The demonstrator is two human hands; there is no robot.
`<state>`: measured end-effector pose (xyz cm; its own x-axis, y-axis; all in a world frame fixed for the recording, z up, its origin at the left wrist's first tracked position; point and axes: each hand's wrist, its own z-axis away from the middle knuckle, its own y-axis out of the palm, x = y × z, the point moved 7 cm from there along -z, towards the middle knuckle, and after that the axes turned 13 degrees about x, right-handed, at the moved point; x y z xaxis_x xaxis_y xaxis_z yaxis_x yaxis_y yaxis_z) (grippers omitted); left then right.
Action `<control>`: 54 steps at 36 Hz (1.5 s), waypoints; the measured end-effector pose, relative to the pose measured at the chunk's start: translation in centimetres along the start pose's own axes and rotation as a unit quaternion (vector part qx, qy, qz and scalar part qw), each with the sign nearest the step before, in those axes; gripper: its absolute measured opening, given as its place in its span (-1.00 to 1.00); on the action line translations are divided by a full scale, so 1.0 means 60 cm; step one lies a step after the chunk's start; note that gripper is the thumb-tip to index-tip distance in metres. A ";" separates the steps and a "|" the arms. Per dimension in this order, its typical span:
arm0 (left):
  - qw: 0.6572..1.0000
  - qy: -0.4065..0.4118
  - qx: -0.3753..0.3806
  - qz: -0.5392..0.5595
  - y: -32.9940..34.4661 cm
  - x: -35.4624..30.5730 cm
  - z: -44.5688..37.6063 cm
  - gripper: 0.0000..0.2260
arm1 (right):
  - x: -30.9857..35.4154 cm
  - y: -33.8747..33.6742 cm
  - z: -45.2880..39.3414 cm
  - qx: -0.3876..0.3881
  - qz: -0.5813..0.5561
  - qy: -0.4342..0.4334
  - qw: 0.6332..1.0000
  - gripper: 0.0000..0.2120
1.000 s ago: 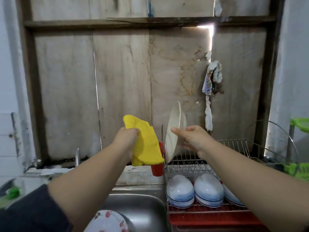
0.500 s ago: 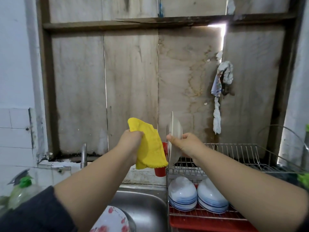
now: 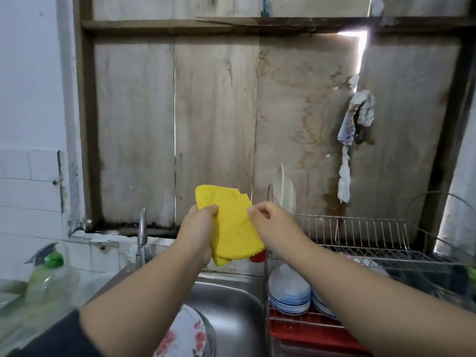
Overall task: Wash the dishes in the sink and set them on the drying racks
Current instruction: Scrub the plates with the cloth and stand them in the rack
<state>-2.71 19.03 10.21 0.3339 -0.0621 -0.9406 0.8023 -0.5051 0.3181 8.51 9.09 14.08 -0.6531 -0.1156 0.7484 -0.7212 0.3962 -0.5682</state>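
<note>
The left hand [image 3: 199,229] is gripping a yellow cloth [image 3: 230,229], fingers curled round its near edge, holding it up over the sink [image 3: 231,302]. The right hand [image 3: 270,222] is hovering just beside the cloth's right edge with fingers loosely curled and nothing between them — whether a fingertip is touching the fabric, I cannot tell.

Beyond that right hand a white bowl [image 3: 283,191] is standing on edge in the top tier of the rack [image 3: 360,233], and more bowls [image 3: 289,292] are lying upside down on the tier below.

The next dish, as I judge it, is the flowered plate [image 3: 183,336] — it is lying low in the sink, below and toward the person from both hands, under the left forearm. The free right hand is the one to go down for it, though the plate sits more on the left hand's side; the reach is downward and inward, away from the rack.
</note>
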 end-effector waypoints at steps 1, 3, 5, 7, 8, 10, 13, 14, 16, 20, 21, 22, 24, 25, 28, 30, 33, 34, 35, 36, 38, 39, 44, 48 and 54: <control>1.000 0.002 -0.004 0.003 -0.012 0.002 0.002 -0.80 | -0.005 0.020 -0.001 0.020 -0.019 0.008 1.000 -0.71; 1.000 0.003 -0.006 0.018 -0.031 0.007 0.007 -0.85 | -0.017 0.054 -0.001 0.043 -0.080 0.027 0.996 -0.76; 1.000 0.006 -0.004 0.026 -0.057 0.009 0.009 -0.83 | -0.027 0.096 -0.007 0.060 -0.165 0.049 0.983 -0.82; 0.999 0.007 0.007 0.030 -0.081 0.016 0.014 -0.80 | -0.044 0.138 -0.011 0.074 -0.257 0.089 0.959 -0.76; 0.999 0.003 0.010 0.030 -0.095 0.022 0.016 -0.80 | -0.049 0.157 -0.011 0.075 -0.295 0.103 0.947 -0.74; 1.000 -0.012 0.013 0.021 -0.119 0.037 0.018 -0.81 | -0.059 0.189 -0.012 0.083 -0.356 0.120 0.923 -0.75; 0.999 -0.032 0.021 -0.025 -0.152 0.061 0.014 -0.87 | -0.071 0.234 -0.015 0.113 -0.427 0.133 0.887 -0.76; 0.998 -0.046 0.021 -0.041 -0.168 0.071 0.014 -0.88 | -0.074 0.255 -0.015 0.119 -0.446 0.141 0.876 -0.77; 0.996 -0.064 0.026 -0.051 -0.189 0.089 0.012 -0.84 | -0.087 0.287 -0.012 0.113 -0.469 0.164 0.860 -0.73; 0.990 -0.131 0.040 -0.030 -0.228 0.140 0.021 -0.74 | -0.130 0.348 0.007 0.086 -0.525 0.207 0.821 -0.70; 0.987 -0.152 0.045 -0.023 -0.238 0.155 0.024 -0.72 | -0.144 0.363 0.012 0.073 -0.533 0.216 0.814 -0.69; 0.984 -0.172 0.043 -0.024 -0.249 0.169 0.024 -0.69 | -0.155 0.374 0.014 0.058 -0.542 0.225 0.808 -0.68; 0.978 -0.203 0.029 -0.038 -0.275 0.196 0.028 -0.71 | -0.176 0.395 0.028 0.030 -0.561 0.240 0.792 -0.67; 0.976 -0.211 0.021 -0.056 -0.287 0.208 0.029 -0.74 | -0.185 0.405 0.035 0.020 -0.568 0.245 0.786 -0.67; 0.957 -0.225 -0.039 -0.179 -0.346 0.253 0.032 -0.78 | -0.214 0.441 0.056 -0.016 -0.596 0.270 0.756 -0.70; 0.933 -0.251 -0.105 -0.235 -0.390 0.277 0.041 -0.64 | -0.229 0.463 0.069 -0.035 -0.623 0.284 0.728 -0.67; 0.879 -0.324 -0.176 -0.302 -0.438 0.297 0.070 -0.54 | -0.247 0.491 0.081 -0.058 -0.655 0.300 0.691 -0.62; 0.865 -0.343 -0.174 -0.323 -0.445 0.303 0.076 -0.50 | -0.252 0.496 0.082 -0.063 -0.663 0.300 0.683 -0.61; 0.852 -0.356 -0.171 -0.344 -0.453 0.313 0.080 -0.47 | -0.257 0.504 0.083 -0.066 -0.669 0.301 0.676 -0.61; 0.843 -0.364 -0.166 -0.361 -0.461 0.325 0.081 -0.45 | -0.262 0.510 0.084 -0.067 -0.673 0.303 0.671 -0.59; 0.835 -0.385 -0.150 -0.364 -0.469 0.345 0.083 -0.41 | -0.273 0.516 0.085 -0.072 -0.671 0.311 0.669 -0.57; 0.838 -0.388 -0.150 -0.354 -0.472 0.353 0.083 -0.39 | -0.278 0.518 0.086 -0.077 -0.669 0.315 0.669 -0.57; 0.829 -0.384 -0.143 -0.380 -0.484 0.366 0.074 -0.26 | -0.293 0.517 0.092 -0.072 -0.652 0.326 0.680 -0.57; 0.812 -0.389 -0.150 -0.409 -0.494 0.364 0.073 -0.23 | -0.298 0.521 0.095 -0.061 -0.640 0.334 0.689 -0.57; 0.808 -0.395 -0.153 -0.410 -0.492 0.365 0.066 -0.23 | -0.301 0.521 0.097 -0.065 -0.629 0.339 0.697 -0.57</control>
<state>-21.05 29.18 -20.26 -0.6943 -0.4069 -0.5937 0.7191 -0.4263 -0.5488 -3.57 18.27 -19.20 0.7677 -0.0054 0.6407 -0.5690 0.4542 0.6856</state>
